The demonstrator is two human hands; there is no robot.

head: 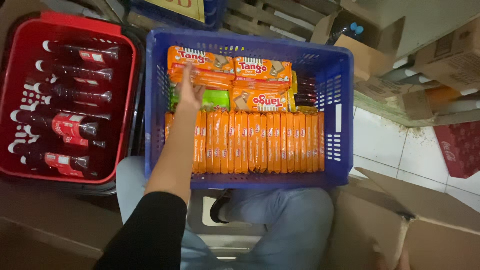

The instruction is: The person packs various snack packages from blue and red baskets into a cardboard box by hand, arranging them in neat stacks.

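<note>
My left hand reaches into a blue plastic crate that rests across my knees. Its fingers lie over the left end of a stack of flat orange wafer packs at the crate's far left, with the thumb at the stack's near side. A second orange stack and another pack lie to the right, and a green pack lies beside my wrist. A row of orange packs standing on edge fills the near half. Only a sliver of my right hand shows at the bottom edge, by a cardboard carton.
A red shopping basket at the left holds several dark bottles with red labels. An open brown carton stands at the lower right. More cartons and white floor tiles are at the right. Wooden pallets lie beyond the crate.
</note>
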